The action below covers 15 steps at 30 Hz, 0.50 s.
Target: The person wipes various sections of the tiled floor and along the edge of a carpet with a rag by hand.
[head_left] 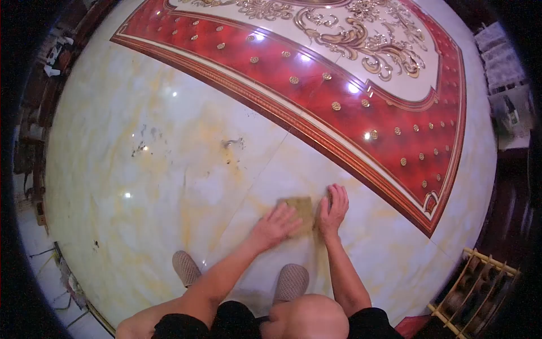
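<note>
One left hand (274,227), fingers (289,216) slightly apart over cloth's (304,212) edge, right hand (333,214), fingers (340,195) together, open floor (164,186)

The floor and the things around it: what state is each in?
Floor: glossy, dark marks in places.
Red panel: shiny, reflecting lights.
Yellowish pad: flat, partly covered.
Left hand: open, on the pad.
Right hand: open, beside the pad.
Slippers: on the floor, apart.

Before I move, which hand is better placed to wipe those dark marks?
Probably the left hand: it lies on the cloth, nearer the marks. The right hand is beside the cloth.
</note>
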Tool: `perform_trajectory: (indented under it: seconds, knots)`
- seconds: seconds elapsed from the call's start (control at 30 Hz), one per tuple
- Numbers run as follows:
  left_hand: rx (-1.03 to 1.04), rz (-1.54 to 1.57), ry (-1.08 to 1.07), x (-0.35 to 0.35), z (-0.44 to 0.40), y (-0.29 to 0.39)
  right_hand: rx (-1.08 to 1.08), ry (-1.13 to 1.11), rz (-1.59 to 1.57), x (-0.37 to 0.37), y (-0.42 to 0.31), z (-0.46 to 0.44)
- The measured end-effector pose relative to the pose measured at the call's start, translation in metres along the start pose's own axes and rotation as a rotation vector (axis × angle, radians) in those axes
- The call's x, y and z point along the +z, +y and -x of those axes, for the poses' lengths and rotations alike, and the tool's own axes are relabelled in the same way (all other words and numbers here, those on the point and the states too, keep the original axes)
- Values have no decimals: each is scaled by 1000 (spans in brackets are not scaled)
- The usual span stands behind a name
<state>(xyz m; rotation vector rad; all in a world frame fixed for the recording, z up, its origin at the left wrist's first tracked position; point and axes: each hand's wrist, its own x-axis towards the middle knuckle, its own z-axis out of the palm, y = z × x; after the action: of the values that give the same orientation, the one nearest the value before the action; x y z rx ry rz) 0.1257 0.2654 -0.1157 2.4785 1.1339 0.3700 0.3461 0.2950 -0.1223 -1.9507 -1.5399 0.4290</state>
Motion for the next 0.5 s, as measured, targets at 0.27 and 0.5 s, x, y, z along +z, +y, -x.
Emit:
perform_trajectory:
  seconds: [0.27, 0.5]
  knots:
    - [-315, -272, 145, -83, -85, -184, -67, -56, 194, 3, -7, -2]
    - [-162, -264, 416, -138, -122, -152, -47, -42, 142, 2, -10, -2]
